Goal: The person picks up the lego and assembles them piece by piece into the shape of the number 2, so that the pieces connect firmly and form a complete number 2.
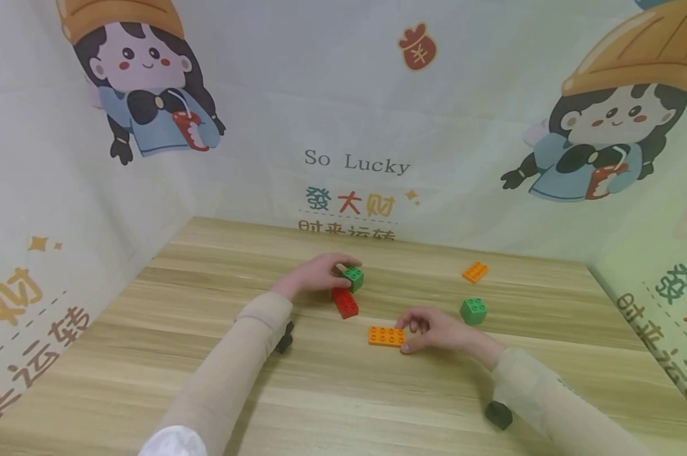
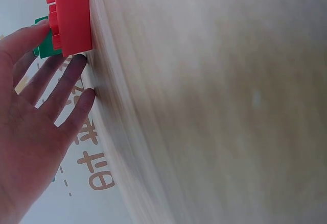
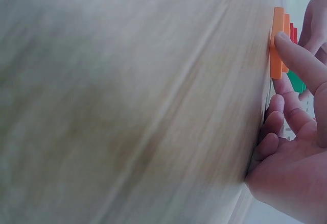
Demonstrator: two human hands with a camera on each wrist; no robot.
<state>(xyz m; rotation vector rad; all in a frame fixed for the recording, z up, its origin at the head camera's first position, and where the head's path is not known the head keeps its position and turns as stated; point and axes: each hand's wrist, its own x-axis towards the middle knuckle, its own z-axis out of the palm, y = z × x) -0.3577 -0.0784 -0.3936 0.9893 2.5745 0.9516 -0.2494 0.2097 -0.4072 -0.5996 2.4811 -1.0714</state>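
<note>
A green building block [image 1: 353, 278] stands at the far end of a red building block [image 1: 345, 303], in the middle of the table. My left hand [image 1: 320, 272] holds the green block between thumb and fingers; in the left wrist view, the red block [image 2: 74, 17] partly hides it. Closer to me lies a flat orange building block [image 1: 386, 336] with several studs on top. Its right end is pinched by the thumb and index finger of my right hand [image 1: 434, 329]. In the right wrist view, the thumb presses the near side of the orange block [image 3: 276, 55], other fingers curled below.
Right of my right hand sits another green block [image 1: 473, 311]. A second flat orange block [image 1: 475, 272] lies farther back on the wooden table [image 1: 332, 392]. Printed cloth [image 1: 354, 114] hangs behind the table and along its sides.
</note>
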